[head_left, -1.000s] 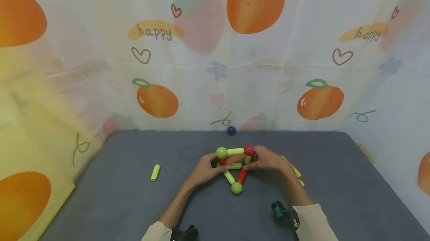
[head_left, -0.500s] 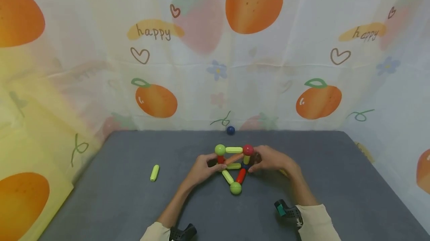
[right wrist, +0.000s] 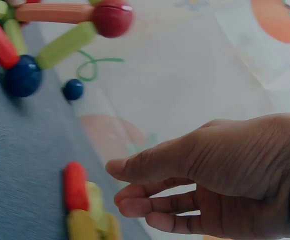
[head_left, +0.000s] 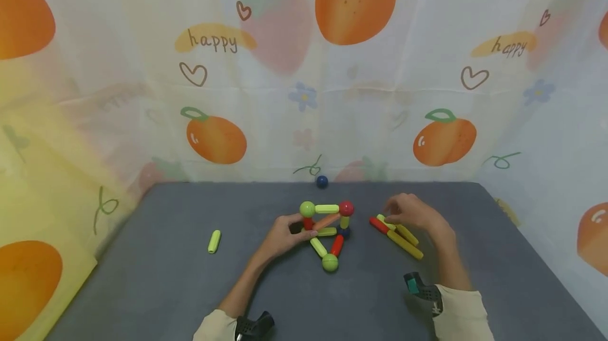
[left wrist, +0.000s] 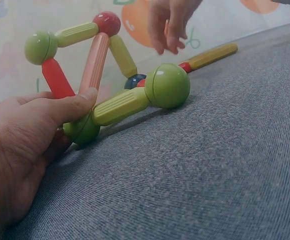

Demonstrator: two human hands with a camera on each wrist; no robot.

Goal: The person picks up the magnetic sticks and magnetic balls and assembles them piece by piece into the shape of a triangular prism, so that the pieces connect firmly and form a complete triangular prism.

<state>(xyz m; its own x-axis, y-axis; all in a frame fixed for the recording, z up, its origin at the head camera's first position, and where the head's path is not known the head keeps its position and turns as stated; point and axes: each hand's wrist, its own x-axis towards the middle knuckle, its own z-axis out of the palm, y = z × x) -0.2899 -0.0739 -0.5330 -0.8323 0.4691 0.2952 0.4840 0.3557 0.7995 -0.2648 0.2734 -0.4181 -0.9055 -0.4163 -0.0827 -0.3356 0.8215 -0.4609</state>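
Note:
A frame of toy building sticks and balls [head_left: 326,208] stands mid-table, with green, red and dark blue balls at its corners. My left hand [head_left: 281,238] grips its lower left corner. In the left wrist view the thumb lies by the foot of the orange stick [left wrist: 94,62], over a green ball [left wrist: 82,130]; the other fingers are mostly hidden. My right hand [head_left: 418,214] hovers over a small group of loose sticks, red [head_left: 378,225] and yellow [head_left: 405,245] among them. Nothing is between its loosely bent fingers in the right wrist view [right wrist: 220,175].
A single yellow-green stick [head_left: 214,242] lies on the grey tabletop [head_left: 157,277] to the left. At the table's far edge sits a loose dark blue ball [head_left: 322,181], in front of a fruit-print cloth [head_left: 370,93].
My right hand has left the frame's right side and moved right to the loose sticks, which now show more fully. My left hand stays on the frame.

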